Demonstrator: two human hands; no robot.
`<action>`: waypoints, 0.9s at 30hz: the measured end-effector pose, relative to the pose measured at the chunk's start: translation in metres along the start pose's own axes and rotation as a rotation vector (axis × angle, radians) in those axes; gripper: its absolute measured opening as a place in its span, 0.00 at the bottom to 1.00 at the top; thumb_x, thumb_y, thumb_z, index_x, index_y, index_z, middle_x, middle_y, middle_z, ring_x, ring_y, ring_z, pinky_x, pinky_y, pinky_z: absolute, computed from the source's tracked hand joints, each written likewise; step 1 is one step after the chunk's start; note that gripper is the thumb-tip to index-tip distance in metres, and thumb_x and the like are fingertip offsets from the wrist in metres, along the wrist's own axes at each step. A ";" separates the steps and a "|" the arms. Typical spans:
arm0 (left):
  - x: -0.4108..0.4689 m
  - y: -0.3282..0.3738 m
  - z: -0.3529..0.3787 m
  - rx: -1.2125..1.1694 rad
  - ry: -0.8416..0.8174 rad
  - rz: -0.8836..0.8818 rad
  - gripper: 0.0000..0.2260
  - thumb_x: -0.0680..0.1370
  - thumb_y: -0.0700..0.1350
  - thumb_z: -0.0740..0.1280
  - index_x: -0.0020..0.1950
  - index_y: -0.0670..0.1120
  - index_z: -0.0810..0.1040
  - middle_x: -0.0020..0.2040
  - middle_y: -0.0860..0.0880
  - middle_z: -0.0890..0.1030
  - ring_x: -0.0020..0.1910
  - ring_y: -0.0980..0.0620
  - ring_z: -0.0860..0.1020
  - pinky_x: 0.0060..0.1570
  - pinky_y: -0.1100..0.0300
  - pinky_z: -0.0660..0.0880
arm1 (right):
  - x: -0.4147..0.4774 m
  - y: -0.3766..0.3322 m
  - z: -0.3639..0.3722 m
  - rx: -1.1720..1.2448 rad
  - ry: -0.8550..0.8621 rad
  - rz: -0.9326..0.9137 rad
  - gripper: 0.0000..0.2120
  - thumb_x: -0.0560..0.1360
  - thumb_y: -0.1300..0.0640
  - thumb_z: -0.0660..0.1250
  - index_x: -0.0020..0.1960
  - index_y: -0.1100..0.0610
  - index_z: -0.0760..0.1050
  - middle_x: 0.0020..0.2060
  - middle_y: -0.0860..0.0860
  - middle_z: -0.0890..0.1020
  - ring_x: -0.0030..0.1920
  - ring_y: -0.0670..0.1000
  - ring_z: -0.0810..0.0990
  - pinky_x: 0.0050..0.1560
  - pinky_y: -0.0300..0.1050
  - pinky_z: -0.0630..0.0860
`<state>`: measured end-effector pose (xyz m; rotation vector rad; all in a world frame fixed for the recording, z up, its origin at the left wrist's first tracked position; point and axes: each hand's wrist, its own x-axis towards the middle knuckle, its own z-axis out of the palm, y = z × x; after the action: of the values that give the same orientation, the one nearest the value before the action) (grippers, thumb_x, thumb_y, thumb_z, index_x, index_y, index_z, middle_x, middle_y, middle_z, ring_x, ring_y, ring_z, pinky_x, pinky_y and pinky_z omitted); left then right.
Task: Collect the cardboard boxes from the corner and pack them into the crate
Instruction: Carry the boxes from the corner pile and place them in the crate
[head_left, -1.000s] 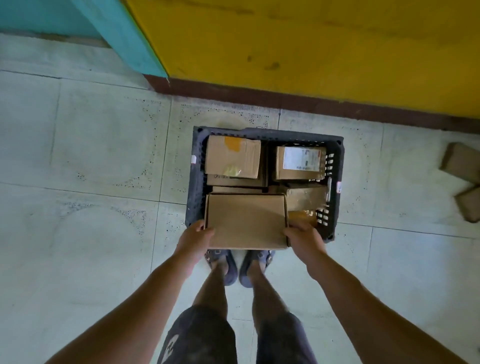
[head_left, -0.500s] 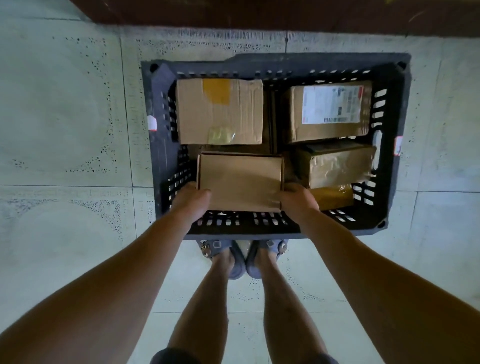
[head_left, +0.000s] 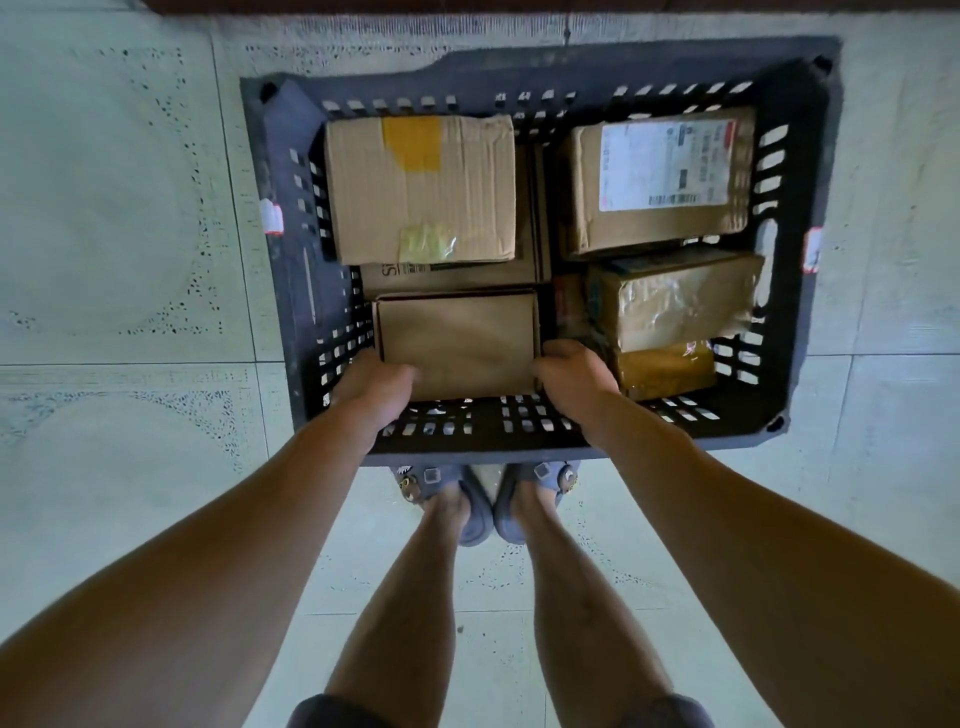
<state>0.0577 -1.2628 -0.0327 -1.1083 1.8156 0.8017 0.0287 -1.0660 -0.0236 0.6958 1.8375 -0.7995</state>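
A dark slatted plastic crate (head_left: 291, 291) stands on the tiled floor right below me. A plain flat cardboard box (head_left: 460, 340) sits low in its near left part. My left hand (head_left: 371, 387) grips the box's near left corner and my right hand (head_left: 574, 376) grips its near right corner. Behind it lie a box with yellow tape (head_left: 421, 189) on top of a printed box (head_left: 452, 273). At the right are a box with a shipping label (head_left: 660, 179), a box wrapped in clear tape (head_left: 675, 299) and a smaller yellowish parcel (head_left: 667, 369).
My feet in grey clogs (head_left: 485, 501) stand against the crate's near wall. Pale floor tiles (head_left: 119, 260) spread to the left and right of the crate. A dark skirting strip (head_left: 363, 6) runs along the top edge.
The box has gone from above the crate's near edge down into its near left part, with both hands still on it. My head has dropped closer over the crate.
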 end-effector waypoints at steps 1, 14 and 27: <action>-0.010 0.005 -0.003 -0.020 0.012 0.014 0.13 0.75 0.45 0.64 0.59 0.44 0.73 0.50 0.46 0.78 0.47 0.45 0.76 0.44 0.54 0.73 | -0.010 -0.002 -0.006 0.000 0.005 -0.005 0.12 0.76 0.60 0.61 0.58 0.54 0.75 0.48 0.52 0.78 0.42 0.47 0.75 0.41 0.40 0.73; -0.248 0.076 -0.043 -0.249 -0.175 0.346 0.11 0.80 0.45 0.62 0.60 0.47 0.78 0.55 0.50 0.81 0.53 0.52 0.80 0.62 0.51 0.74 | -0.236 -0.005 -0.117 0.281 0.066 -0.034 0.09 0.76 0.62 0.59 0.51 0.63 0.76 0.42 0.61 0.76 0.40 0.52 0.71 0.41 0.47 0.67; -0.477 0.134 -0.009 -0.187 -0.389 0.526 0.11 0.81 0.43 0.60 0.61 0.43 0.77 0.55 0.46 0.81 0.55 0.50 0.79 0.51 0.60 0.75 | -0.436 0.080 -0.217 0.673 0.377 -0.068 0.14 0.78 0.58 0.62 0.63 0.55 0.76 0.60 0.53 0.78 0.60 0.53 0.77 0.66 0.52 0.73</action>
<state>0.0544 -1.0391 0.4091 -0.5228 1.7302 1.4112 0.1261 -0.8966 0.4297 1.2820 1.9234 -1.4368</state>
